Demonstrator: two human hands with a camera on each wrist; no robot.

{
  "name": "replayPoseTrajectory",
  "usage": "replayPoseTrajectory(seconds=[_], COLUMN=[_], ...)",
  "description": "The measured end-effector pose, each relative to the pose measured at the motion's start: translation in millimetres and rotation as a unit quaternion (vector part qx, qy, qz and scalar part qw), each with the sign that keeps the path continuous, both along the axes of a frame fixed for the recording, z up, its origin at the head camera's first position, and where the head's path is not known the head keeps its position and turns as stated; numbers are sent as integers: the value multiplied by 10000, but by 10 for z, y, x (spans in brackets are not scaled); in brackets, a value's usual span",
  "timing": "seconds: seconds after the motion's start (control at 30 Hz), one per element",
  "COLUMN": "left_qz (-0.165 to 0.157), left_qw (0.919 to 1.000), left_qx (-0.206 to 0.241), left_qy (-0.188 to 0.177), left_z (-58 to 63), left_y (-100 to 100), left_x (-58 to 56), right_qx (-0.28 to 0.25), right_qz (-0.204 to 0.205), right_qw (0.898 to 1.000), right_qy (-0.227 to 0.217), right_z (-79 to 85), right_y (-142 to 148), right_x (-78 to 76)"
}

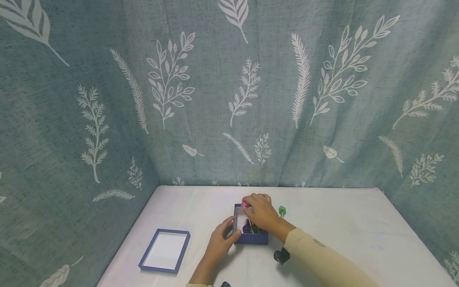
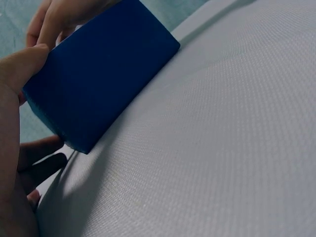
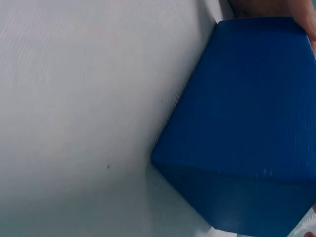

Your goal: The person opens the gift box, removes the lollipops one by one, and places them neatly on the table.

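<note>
A blue box (image 1: 252, 239) with a white inside stands open on the table. My left hand (image 1: 220, 241) holds its near left corner, thumb at the rim and fingers along the left side. Over the far part of the box, my right hand (image 1: 261, 210) pinches a lollipop with a pink wrapper (image 1: 245, 204). Inside the box lies a purple-wrapped lollipop (image 1: 246, 228), with thin sticks beside it, partly hidden by the right hand. In both wrist views the box's outer blue walls (image 2: 103, 74) (image 3: 242, 103) hide what lies inside.
The box lid (image 1: 164, 251), blue-rimmed and white inside, lies on the left of the white table (image 1: 344, 223). A green-wrapped lollipop (image 1: 282, 210) is on the table just right of the right wrist. A leaf-patterned curtain (image 1: 215, 99) hangs behind and at the sides.
</note>
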State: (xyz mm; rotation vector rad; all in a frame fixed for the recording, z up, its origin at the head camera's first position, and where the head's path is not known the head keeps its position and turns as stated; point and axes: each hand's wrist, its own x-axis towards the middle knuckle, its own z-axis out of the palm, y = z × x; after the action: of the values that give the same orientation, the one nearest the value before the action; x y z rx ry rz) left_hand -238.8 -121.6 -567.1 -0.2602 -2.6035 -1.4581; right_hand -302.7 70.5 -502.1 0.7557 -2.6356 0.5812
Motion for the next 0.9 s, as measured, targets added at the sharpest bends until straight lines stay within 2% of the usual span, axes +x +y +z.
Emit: replayPoseTrajectory(seconds=[0.17,0.37,0.67,0.9], left_qz=[30,81,145,132], left_qw=[10000,9999,9997,9998], left_qx=[-35,-65,-88,-104], left_qy=[-48,-96,-164,-139], left_z=[-6,-14,-32,-39], left_y=[1,9,16,11], left_x=[-2,-12,-14,-19], right_qx=[-186,-592,-703,-820], right_qz=[-64,91,-181,-229], right_qw=[9996,9982,9973,9964], right_qy=[-222,44,-116,19], right_z=[45,104,92,74], right_y=[45,182,480,725], right_x=[-16,-27,-54,-56])
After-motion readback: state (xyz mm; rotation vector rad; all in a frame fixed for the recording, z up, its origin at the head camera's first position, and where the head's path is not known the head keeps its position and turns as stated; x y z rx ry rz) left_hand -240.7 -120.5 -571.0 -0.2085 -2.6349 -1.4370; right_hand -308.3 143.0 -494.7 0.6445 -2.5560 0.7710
